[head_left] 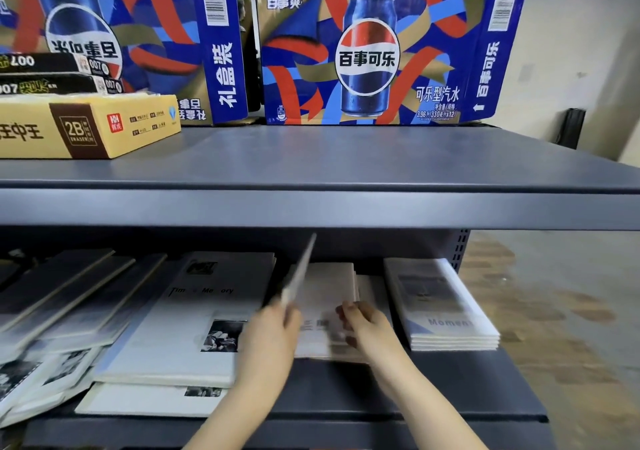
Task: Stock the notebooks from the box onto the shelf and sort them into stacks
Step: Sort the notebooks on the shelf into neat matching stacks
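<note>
Lower shelf (450, 390), head view, much motion blur. Left hand (273, 331) grips a thin notebook (299, 273) by its near end, fingers wrapped round it, and the notebook stands tilted on edge above the beige stack (329, 290). Right hand (363, 325) lies on that stack with fingers bent; the blur hides whether it pinches a cover or only steadies the pile, so I cannot tell. Just to the right sits a squared "Moment" stack (446, 311), apart from the beige one. To the left lies the large "Time Memory" notebook (194, 311), and further left a loose fan of dark notebooks (69, 286), overlapping and askew. The supply box is not in view. Upper shelf (346, 158) carries 2 Pepsi cartons (367, 51) and a 2B eraser box (86, 127). Judged step: sorting — the tilted notebook is about to be laid flat on a matching pile. Risks: held by 1 end, it may flop or slip and land crooked; its far tip is close under the upper shelf lip and could catch there; the left forearm could nudge the "Time Memory" notebook; a mismatched cover could go onto the beige stack.
</note>
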Motion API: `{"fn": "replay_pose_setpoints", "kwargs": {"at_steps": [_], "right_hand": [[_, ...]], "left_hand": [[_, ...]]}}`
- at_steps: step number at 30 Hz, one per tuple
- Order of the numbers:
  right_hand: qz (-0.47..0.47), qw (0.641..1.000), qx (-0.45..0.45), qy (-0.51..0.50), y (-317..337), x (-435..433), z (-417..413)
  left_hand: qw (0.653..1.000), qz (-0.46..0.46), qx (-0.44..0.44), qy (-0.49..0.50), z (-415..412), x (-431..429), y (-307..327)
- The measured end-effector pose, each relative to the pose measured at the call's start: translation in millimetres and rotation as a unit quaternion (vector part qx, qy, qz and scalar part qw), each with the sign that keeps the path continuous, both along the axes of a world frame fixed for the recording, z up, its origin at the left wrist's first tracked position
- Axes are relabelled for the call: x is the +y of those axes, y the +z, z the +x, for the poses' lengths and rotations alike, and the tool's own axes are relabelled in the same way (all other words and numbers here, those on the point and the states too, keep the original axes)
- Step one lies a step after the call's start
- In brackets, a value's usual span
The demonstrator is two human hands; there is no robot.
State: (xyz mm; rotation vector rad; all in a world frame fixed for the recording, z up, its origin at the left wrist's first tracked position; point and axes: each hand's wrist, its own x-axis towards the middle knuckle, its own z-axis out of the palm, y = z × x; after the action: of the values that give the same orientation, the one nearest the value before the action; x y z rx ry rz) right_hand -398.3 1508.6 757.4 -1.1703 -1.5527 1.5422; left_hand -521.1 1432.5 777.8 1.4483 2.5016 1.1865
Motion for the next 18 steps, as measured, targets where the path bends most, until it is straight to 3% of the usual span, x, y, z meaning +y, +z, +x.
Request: {"fn": "replay_pose_setpoints", "kwargs": {"at_steps": [2,5,8,10,12,13,16,18], "right_hand": [[-0.021,1.0,-0.005,0.007,-6,-1,1],[-0.082,0.994,0.063,0.026,-8,-7,2],[-0.158,0.976,0.136,0.07,0,-14,6],[-0.186,0.965,0.174,0.066,1,-13,11],[-0.174,0.969,0.175,0.018,-4,-7,17],[-0.158,0.975,0.158,-0.003,-7,-4,20],[-0.118,0.988,0.09,-0.034,-12,4,29],[-0.081,0.995,0.024,-0.047,-18,9,33]], "left_hand": [[0.97,0.141,-0.196,0.012,-4,-5,4],[0.827,0.272,-0.492,0.005,-1,-6,6],[0.708,0.307,-0.635,-0.025,14,-7,-6],[0.673,0.303,-0.674,-0.049,23,-10,-19],[0.682,0.272,-0.675,-0.076,28,-13,-30],[0.706,0.25,-0.656,-0.092,28,-14,-34],[0.809,0.175,-0.552,-0.103,26,-10,-46],[0.877,0.146,-0.456,-0.042,19,-6,-52]]}}
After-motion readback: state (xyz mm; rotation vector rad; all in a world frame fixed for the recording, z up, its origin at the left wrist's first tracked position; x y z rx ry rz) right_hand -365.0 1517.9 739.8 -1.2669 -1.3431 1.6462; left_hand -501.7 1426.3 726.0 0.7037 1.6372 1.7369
